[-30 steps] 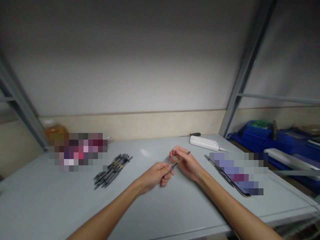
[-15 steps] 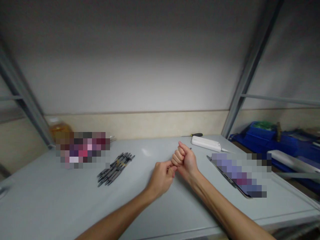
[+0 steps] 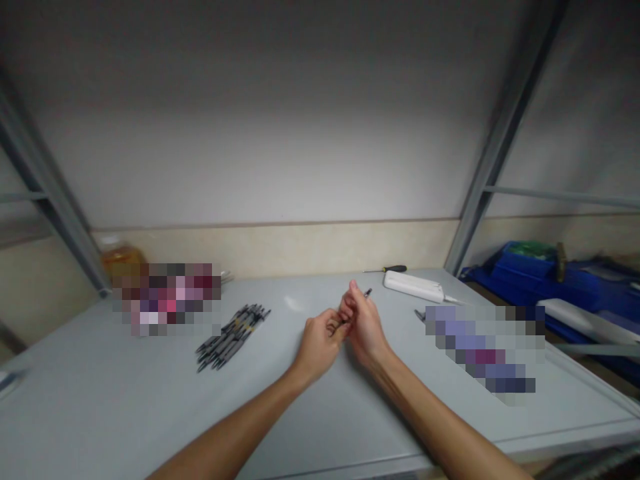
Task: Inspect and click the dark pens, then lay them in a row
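Observation:
My right hand [image 3: 367,327] is closed round a slim dark pen, with its end [image 3: 369,293] sticking out above the fingers. Most of the pen is hidden inside the fist. My left hand [image 3: 320,343] meets it from the left, its thumb and fingers pinched at the pen's lower end, where a dark bit shows between the two hands. To the left, a pile of grey-black pens [image 3: 233,339] lies slanted on the pale table [image 3: 280,413].
A white power strip [image 3: 414,287] and a screwdriver [image 3: 395,269] lie at the back right. Blurred-out items [image 3: 475,350] rest on the right, others [image 3: 170,297] at the back left beside a jar of amber liquid [image 3: 123,257]. Metal posts flank the table; blue bins [image 3: 530,267] stand beyond.
My right hand has turned, and more of the pen's end shows above it. Its fist has loosened slightly. My left hand has shifted a little left and up, still at the right hand.

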`<state>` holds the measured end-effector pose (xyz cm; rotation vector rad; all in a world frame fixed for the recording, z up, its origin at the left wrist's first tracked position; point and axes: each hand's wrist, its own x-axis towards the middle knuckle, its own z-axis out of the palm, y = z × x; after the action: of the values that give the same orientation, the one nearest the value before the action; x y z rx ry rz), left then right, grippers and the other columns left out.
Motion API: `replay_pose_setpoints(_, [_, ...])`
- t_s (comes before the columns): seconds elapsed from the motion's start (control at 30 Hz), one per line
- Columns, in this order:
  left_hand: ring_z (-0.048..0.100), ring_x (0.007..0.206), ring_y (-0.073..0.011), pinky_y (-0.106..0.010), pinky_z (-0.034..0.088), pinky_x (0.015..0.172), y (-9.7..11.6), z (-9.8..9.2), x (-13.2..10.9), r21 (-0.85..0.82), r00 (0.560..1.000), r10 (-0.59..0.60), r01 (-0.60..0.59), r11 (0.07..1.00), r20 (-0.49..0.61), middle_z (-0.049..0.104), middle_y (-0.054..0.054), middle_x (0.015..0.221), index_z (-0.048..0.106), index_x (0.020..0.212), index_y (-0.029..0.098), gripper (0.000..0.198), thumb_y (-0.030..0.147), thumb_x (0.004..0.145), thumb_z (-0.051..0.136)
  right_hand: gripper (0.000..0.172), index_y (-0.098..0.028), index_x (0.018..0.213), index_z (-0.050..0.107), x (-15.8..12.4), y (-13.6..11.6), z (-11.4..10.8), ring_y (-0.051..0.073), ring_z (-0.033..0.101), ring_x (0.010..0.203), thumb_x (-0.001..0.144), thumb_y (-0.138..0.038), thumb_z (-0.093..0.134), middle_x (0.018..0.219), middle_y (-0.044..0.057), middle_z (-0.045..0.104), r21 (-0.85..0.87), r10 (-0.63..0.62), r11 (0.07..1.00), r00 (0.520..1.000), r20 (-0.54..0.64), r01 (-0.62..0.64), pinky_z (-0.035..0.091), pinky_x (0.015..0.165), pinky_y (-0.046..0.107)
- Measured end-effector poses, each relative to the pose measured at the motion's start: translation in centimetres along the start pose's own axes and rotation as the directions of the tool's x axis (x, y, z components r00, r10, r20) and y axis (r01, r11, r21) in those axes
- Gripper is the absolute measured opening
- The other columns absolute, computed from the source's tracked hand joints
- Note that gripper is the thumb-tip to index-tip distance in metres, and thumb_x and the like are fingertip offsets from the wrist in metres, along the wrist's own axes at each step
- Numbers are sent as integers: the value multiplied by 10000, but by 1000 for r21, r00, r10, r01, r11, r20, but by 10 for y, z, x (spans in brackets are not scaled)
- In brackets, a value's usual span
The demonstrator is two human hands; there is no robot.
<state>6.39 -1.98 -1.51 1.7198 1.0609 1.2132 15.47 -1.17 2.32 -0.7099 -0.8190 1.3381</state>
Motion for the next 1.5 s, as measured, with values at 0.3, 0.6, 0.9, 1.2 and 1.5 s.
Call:
replay_pose_setpoints(0.3, [580, 755, -150, -264, 421, 751, 7, -13, 4, 124, 998, 48, -54, 991, 50, 655, -39, 787, 564, 927, 163, 262, 358, 753, 576, 477, -207, 510, 273, 10, -37, -1, 42, 77, 335, 755, -606, 364, 394, -106, 153, 129, 100, 985, 991, 92, -112, 90, 308, 164])
replay_pose_setpoints(0.6, [425, 501, -97, -211, 333, 539, -2, -29, 13, 251, 996, 52, -33, 967, -67, 463, 54, 511, 537, 734, 164, 258, 406, 794, 471, 433, -208, 486, 277, 19, -65, -8, 52, 37, 352, 780, -524, 309, 398, -100, 122, 183, 329, 911, 919, 218, -369, 83, 304, 165])
replay_pose_setpoints(0.9, [369, 448, -90, -206, 256, 487, -19, -46, 22, 427, 983, -16, 94, 899, -184, 371, 73, 451, 463, 569, 184, 202, 302, 733, 471, 341, -207, 488, 285, 21, -72, -4, 59, 38, 351, 768, -397, 326, 382, -94, 120, 154, 368, 901, 902, 226, -406, 76, 305, 173])
replay_pose_setpoints(1.2, [367, 449, -91, -206, 227, 475, -15, -49, 23, 473, 974, -76, 170, 864, -212, 369, 66, 439, 449, 523, 181, 156, 229, 670, 466, 341, -208, 490, 293, 22, -73, -4, 59, 48, 342, 762, -412, 327, 374, -93, 135, 150, 370, 900, 900, 231, -409, 85, 302, 171])
replay_pose_setpoints(1.5, [370, 453, -95, -213, 231, 482, -17, -51, 23, 432, 975, -98, 178, 884, -200, 354, 69, 438, 433, 518, 189, 170, 247, 673, 469, 333, -208, 496, 299, 22, -75, -4, 60, 71, 335, 757, -411, 335, 381, -90, 146, 155, 360, 903, 903, 232, -400, 102, 303, 171])
